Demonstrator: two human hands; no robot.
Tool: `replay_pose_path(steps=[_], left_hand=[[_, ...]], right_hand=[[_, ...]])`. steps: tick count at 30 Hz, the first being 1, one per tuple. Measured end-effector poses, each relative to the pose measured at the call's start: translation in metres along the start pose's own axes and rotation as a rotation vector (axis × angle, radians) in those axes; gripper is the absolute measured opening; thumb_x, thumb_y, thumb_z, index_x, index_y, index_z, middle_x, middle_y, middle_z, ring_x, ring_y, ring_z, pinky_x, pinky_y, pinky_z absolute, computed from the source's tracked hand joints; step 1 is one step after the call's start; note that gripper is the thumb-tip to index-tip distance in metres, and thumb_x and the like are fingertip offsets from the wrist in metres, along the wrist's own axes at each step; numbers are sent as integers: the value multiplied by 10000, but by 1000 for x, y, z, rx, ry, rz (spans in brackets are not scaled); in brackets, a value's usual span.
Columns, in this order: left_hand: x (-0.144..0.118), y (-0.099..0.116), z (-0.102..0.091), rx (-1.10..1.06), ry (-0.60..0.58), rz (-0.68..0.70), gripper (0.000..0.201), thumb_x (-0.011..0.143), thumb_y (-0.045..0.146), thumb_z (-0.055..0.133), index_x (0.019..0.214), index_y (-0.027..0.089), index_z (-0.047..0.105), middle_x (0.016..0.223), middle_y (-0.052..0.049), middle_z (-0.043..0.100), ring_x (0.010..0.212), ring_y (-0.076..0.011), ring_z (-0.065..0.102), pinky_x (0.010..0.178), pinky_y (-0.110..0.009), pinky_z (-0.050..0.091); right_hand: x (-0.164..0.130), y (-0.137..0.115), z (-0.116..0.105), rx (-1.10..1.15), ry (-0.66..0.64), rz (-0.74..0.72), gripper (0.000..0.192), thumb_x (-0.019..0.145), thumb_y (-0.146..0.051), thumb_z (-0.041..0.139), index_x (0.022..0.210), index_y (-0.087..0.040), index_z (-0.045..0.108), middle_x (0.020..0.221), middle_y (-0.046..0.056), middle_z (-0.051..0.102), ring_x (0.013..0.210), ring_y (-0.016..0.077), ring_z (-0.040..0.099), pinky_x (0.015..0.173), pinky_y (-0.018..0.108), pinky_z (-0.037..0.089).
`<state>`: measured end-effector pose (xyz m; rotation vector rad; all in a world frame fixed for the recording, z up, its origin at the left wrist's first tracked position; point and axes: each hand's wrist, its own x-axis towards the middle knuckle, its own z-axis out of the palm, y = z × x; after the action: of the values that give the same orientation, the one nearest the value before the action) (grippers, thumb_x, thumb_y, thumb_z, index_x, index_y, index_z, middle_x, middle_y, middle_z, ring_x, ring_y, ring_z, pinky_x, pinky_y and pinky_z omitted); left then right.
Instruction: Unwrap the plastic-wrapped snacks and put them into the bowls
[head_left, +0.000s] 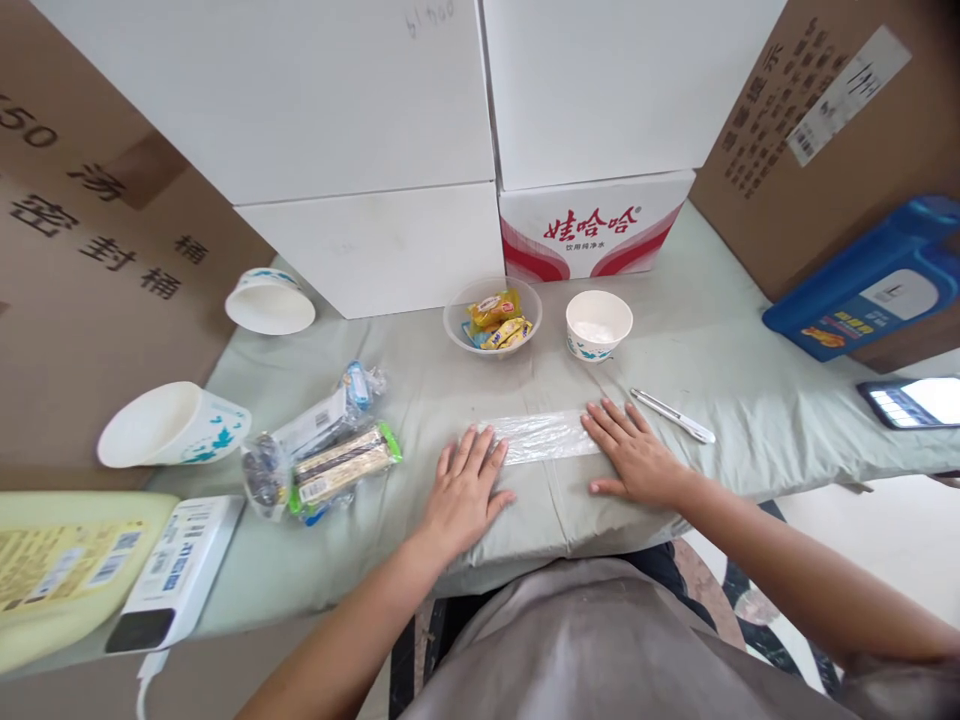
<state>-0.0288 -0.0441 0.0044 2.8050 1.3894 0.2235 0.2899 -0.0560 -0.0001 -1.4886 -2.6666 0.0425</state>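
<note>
A strip of clear plastic film [546,436] lies flat on the cloth-covered table, running between my two hands. My left hand [466,490] rests palm down on its left end, fingers stretched out. At the other end my right hand [630,452] lies flat, its fingertips on the film and its thumb apart. A white utility knife [673,416] lies just beyond my right hand. Behind the film stand a clear plastic bowl [457,322] holding yellow wrapped snacks [496,318] and a white paper cup [592,345] with something whitish inside.
Left of my hands lie packaged items in clear wrapping [345,465]. Two paper cups [214,430] lie tipped over near a power bank [180,570] and a yellowish jug [67,560]. White boxes [375,250] stand behind. On the right are a blue bottle [862,285] and a phone [915,400].
</note>
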Motion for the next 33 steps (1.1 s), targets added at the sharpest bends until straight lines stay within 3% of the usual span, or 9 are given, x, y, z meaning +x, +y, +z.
replay_pose_path(steps=[3, 5, 8, 10, 14, 19, 23, 29, 33], left_hand=[[2, 20, -6, -65, 21, -25, 340, 927, 311, 515, 1227, 185, 615, 1193, -134, 620, 1082, -294, 560, 888, -434, 481], [6, 31, -7, -106, 24, 21, 298, 929, 299, 509, 1166, 172, 639, 1109, -121, 638, 989, -271, 574, 830, -412, 500], [17, 42, -5, -113, 53, 66, 317, 927, 329, 528, 1174, 159, 630, 1152, -124, 636, 1053, -289, 561, 865, -435, 491], [25, 46, -1, -111, 70, 90, 348, 927, 353, 537, 1205, 159, 616, 1229, -134, 617, 1136, -301, 541, 940, -462, 462], [34, 50, 8, -157, 57, 224, 397, 935, 356, 530, 1299, 201, 559, 1394, -113, 532, 1326, -298, 432, 1103, -507, 331], [33, 44, 10, -329, 171, 345, 302, 910, 222, 523, 1201, 204, 603, 1321, -111, 570, 1308, -292, 435, 1064, -496, 358], [33, 37, 10, -581, 249, 415, 290, 831, 58, 460, 1052, 185, 598, 980, -82, 652, 1039, -232, 556, 898, -395, 467], [32, 35, 21, -828, 233, 199, 269, 758, 35, 421, 968, 201, 446, 860, -48, 578, 779, -174, 564, 709, -312, 496], [32, 35, 19, -849, 201, 178, 271, 743, 35, 429, 949, 212, 437, 867, -44, 576, 795, -177, 568, 721, -312, 492]], right_hand=[[-35, -17, -2, 4, 62, -38, 1002, 788, -799, 462, 1498, -104, 327, 1525, 204, 360, 1410, 376, 272, 1094, 551, 257], [-56, -30, -2, 34, 96, -47, 818, 843, -697, 512, 1446, -151, 422, 1441, 180, 478, 1290, 344, 424, 1017, 503, 342], [-78, -43, -1, 99, 189, -53, 342, 960, -319, 485, 1260, -191, 588, 1188, 123, 645, 1011, 243, 562, 864, 403, 407], [-85, -49, -4, 149, 277, -85, 274, 954, -164, 425, 1118, -193, 641, 1061, 98, 672, 945, 215, 569, 832, 379, 407], [-80, -58, -24, 313, 334, -239, 223, 953, -156, 427, 1027, -185, 635, 1048, 87, 681, 1142, 245, 544, 951, 427, 395], [-43, -55, -61, 673, 177, -314, 231, 949, -138, 417, 1074, -175, 608, 940, 73, 694, 977, 184, 632, 886, 365, 481], [11, -32, -72, 761, 90, -78, 226, 943, -185, 486, 1141, -188, 595, 974, 71, 703, 879, 150, 655, 771, 275, 506], [102, -3, -39, 858, -31, 269, 338, 783, -190, 640, 1118, -177, 599, 739, -29, 634, 660, 116, 582, 639, 232, 453], [123, -4, -17, 880, -59, 349, 380, 745, -154, 648, 1122, -175, 601, 731, -39, 618, 657, 111, 565, 642, 227, 431]])
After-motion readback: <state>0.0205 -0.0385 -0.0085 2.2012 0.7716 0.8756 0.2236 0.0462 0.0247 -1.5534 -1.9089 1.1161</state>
